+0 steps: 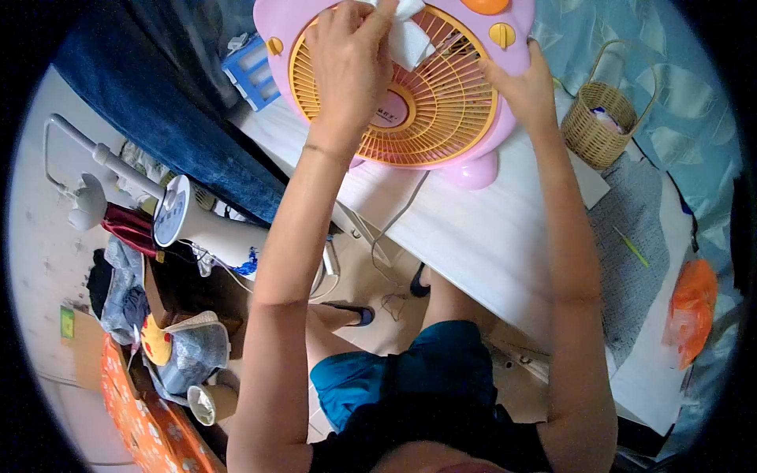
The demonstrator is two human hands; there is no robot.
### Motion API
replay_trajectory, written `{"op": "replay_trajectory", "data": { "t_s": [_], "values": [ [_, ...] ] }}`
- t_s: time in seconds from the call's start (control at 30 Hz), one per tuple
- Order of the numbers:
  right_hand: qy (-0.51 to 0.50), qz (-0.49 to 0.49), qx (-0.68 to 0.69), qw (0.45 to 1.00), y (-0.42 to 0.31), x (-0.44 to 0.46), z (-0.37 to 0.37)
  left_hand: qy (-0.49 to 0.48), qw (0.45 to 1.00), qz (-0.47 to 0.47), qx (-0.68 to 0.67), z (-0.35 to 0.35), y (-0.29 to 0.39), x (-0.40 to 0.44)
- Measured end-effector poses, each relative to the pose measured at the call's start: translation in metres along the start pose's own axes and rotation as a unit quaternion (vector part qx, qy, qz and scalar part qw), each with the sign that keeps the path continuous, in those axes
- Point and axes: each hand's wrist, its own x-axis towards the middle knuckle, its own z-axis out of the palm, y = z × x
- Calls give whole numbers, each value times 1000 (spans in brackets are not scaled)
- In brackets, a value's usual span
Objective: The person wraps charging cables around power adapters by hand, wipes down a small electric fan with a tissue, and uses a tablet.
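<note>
A pink fan (473, 167) with a round yellow grille stands on the white table, tilted toward me. My left hand (351, 59) is closed on a white tissue (410, 46) and presses it against the upper part of the grille. The tissue hangs out past the fingers on the right. My right hand (524, 88) grips the fan's pink rim on the right side, just below a yellow knob (502, 35). The fan's top is cut off by the upper edge of the view.
A wicker basket (598, 118) stands right of the fan, and a blue plastic frame (254, 72) left of it. An orange bag (692, 311) lies at the table's right end. A cable (402, 211) runs off the table edge. A white appliance (213, 229) stands on the left.
</note>
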Motion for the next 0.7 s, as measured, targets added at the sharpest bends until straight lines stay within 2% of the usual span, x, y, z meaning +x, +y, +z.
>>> {"op": "replay_trajectory", "data": {
  "t_s": [0.1, 0.5, 0.63, 0.7],
  "values": [
    [1, -1, -1, 1000, 5, 2, 1, 1, 1000, 2, 11, 17, -7, -13],
    [-5, -7, 17, 1000, 5, 1, 1, -90, 994, -43, -36, -14, 10, -63],
    [0, -21, 8, 1000, 0, 2, 0, -100, 990, -45, -93, -25, 1, -64],
    [-2, -22, 28, 999, 3, 1, 2, -1, 991, -65, -116, -26, -12, -46]
  ]
}}
